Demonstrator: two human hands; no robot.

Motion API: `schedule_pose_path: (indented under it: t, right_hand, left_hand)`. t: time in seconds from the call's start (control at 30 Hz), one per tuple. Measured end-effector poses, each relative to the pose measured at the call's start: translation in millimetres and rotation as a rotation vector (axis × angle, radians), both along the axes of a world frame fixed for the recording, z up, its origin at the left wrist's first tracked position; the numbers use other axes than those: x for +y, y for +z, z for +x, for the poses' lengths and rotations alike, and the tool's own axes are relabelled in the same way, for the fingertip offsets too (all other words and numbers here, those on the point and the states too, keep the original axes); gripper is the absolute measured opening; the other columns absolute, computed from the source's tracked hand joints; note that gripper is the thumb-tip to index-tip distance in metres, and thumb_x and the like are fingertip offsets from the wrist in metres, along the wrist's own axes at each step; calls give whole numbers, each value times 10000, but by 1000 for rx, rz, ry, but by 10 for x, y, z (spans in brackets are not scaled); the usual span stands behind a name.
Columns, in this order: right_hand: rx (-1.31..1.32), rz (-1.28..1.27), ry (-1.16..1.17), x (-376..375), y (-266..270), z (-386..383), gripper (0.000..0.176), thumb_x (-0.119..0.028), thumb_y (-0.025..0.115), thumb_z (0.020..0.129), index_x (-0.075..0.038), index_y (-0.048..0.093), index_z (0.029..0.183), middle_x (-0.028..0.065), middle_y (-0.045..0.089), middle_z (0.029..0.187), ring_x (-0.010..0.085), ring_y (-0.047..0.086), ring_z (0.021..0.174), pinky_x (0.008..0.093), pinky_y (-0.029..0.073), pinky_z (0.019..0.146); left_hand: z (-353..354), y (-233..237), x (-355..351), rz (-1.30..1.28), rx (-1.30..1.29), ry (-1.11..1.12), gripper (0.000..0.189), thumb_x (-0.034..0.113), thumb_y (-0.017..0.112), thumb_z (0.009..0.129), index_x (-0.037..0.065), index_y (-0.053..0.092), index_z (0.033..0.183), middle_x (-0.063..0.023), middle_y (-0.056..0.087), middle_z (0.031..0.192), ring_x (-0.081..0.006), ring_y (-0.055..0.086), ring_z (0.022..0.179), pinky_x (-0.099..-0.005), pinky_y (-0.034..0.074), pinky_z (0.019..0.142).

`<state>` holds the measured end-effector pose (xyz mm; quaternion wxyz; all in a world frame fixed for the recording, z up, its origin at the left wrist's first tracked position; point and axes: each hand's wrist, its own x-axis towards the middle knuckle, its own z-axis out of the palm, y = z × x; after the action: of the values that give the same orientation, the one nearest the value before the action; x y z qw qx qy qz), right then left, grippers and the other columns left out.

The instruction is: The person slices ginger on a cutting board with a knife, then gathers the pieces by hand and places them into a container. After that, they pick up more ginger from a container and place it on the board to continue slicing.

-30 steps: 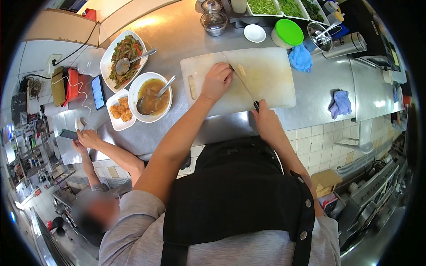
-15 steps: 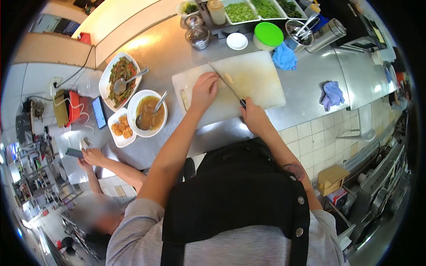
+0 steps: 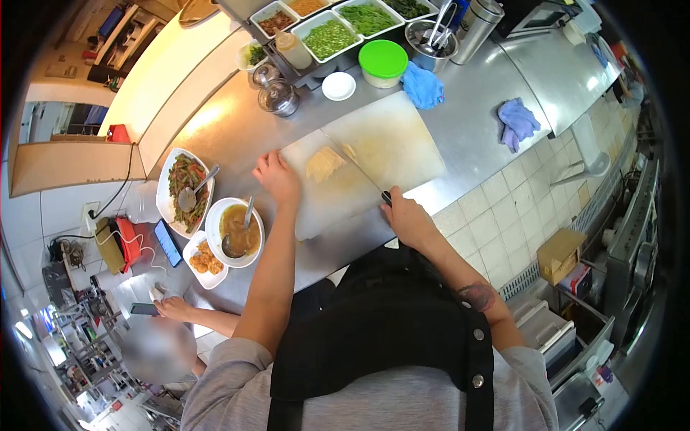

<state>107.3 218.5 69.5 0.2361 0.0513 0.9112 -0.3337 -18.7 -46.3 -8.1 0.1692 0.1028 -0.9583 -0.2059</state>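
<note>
My right hand (image 3: 411, 219) is closed around the black handle of a knife (image 3: 363, 171). The knife's long thin blade lies slantwise over a white cutting board (image 3: 402, 133). Left of the blade is a flat, pale yellow heap of food (image 3: 325, 164), apparently sliced, of a kind I cannot make out. A small pale piece (image 3: 350, 151) sits on the blade's other side. At the board's left edge is my left hand (image 3: 278, 178), fingers bent and slightly apart, with nothing visible in them. Its fingertips are partly hidden.
On the left stand a stir-fry dish (image 3: 172, 205), a soup bowl (image 3: 259, 255) and a small dish of fried pieces (image 3: 207, 262). A co-worker's hand (image 3: 172, 309) holds a phone (image 3: 144, 309). Behind the board are a green-lidded tub (image 3: 383, 59) and a blue cloth (image 3: 422, 86).
My left hand has moved left, off the middle of the board to its edge, uncovering the pale heap. The knife stays in my right hand. The whole view has shifted.
</note>
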Motion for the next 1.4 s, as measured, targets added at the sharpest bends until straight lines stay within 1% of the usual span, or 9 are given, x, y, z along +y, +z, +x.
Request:
schedule_pose_path:
  t: [0.1,0.5,0.67,0.77,0.87,0.97,1.07,1.27,1.4]
  right_hand:
    - [-50,39,-47,171,32,129,293,-269,537,998,-5,438,1076,304,673,850,513,652,815,594,514,731]
    - [127,125,-110,1636,-66,124,288,-245,543,990,2,434,1090,316,657,803,516,645,787,600,510,706]
    - [140,131,-79,1965,-83,63,281,-241,543,989,8,443,1076,312,659,808,509,649,786,587,515,708]
    - [152,140,-42,1998,18,44,277,-238,544,989,8,447,1073,314,659,813,509,648,783,589,514,710]
    - [139,54,-52,2072,-76,84,285,-222,551,992,14,429,1097,343,639,807,528,626,792,606,484,705]
    - [177,-16,-107,2054,-116,160,279,-222,550,993,11,431,1091,327,646,805,528,624,793,607,483,699]
    - [149,50,-117,1981,-17,181,274,-236,541,993,10,442,1063,305,657,777,506,649,743,591,517,667]
    - [79,153,-67,1896,284,243,255,-238,523,1006,-3,433,1048,275,659,741,473,660,685,564,526,600]
    - [17,107,-77,1905,320,344,257,-243,513,1012,-2,434,1052,260,657,718,467,660,673,552,525,580]
  left_hand:
    - [64,19,315,-6,-8,-31,210,122,574,945,64,675,1120,-146,571,1175,-351,490,1078,-446,430,935]
    - [7,32,2223,32,6,82,242,134,594,927,111,676,1153,-188,500,1259,-365,475,1127,-455,418,952]
    - [-3,40,2532,38,-29,113,241,146,605,923,123,675,1152,-178,474,1312,-364,458,1175,-454,408,958]
    - [49,102,2526,-70,150,78,231,139,629,902,111,677,1126,-159,525,1291,-356,496,1171,-463,419,946]
    - [154,189,2406,88,278,-567,222,83,659,862,88,689,1082,-127,610,1195,-329,563,1122,-445,445,929]
    - [211,210,2581,219,253,-823,232,18,678,814,69,704,1039,-98,662,1094,-307,610,1058,-420,467,915]
    - [130,126,2642,159,167,-978,249,-14,676,792,62,714,1026,-77,667,1093,-287,607,1075,-398,468,919]
    - [154,157,2665,51,208,-976,262,-1,661,764,58,714,1014,-37,666,1095,-251,596,1066,-383,461,934]
    - [163,150,2666,40,192,-969,273,-2,658,756,66,717,1013,-31,664,1089,-243,590,1078,-378,459,940]
